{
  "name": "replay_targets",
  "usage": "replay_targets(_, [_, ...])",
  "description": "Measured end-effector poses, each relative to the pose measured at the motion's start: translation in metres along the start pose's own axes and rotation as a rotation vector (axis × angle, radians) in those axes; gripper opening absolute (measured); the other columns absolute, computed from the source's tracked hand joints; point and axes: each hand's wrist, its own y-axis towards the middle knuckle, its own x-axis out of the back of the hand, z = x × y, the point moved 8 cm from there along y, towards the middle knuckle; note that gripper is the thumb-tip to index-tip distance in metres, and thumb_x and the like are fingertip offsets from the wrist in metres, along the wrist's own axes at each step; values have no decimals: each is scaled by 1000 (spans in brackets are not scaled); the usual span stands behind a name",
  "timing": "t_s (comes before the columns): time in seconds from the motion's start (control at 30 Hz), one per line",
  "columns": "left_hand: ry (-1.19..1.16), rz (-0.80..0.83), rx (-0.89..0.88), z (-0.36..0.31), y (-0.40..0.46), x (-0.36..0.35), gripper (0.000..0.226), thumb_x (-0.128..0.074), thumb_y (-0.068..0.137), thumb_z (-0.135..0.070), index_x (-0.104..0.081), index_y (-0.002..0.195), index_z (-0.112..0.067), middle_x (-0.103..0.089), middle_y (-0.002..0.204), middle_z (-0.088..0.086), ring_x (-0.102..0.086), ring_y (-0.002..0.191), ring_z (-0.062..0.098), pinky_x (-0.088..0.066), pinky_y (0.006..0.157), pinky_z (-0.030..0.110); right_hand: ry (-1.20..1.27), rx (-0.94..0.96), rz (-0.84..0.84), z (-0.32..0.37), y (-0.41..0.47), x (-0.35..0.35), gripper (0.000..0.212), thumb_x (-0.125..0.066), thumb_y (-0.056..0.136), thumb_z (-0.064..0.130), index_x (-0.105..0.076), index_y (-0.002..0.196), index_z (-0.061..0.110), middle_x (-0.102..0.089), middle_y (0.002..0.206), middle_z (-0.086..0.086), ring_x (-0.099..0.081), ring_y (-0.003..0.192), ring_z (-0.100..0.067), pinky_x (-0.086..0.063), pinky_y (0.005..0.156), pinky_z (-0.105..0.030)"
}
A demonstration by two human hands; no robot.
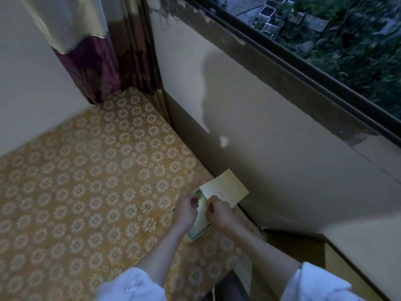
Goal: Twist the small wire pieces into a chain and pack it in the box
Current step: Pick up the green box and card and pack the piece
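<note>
A small pale green box (200, 225) lies open on the flower-patterned table top, close to the wall. Its cream lid (224, 189) leans beyond it against the wall. Both my hands hover over the box with fingers curled. My left hand (186, 208) and my right hand (218, 211) are close together, fingertips pinched as if on something very thin. The wire pieces are too small and the light too dim for me to make them out.
The yellow cloth with white flowers (97, 192) covers the table to the left. A cream wall (271, 148) runs along the right under a dark window frame (303, 68). A maroon curtain (91, 68) hangs in the far corner.
</note>
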Motion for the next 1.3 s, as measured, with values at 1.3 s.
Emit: replay_targets(1.3, [79, 251, 2, 7, -2, 11, 34, -30, 103, -22, -53, 123, -7, -50, 127, 9, -49, 116, 23, -38, 91, 26, -112, 221, 39, 10, -15, -19, 35, -40, 97, 16, -53, 128, 6, -58, 125, -13, -56, 112, -27, -41, 79, -27])
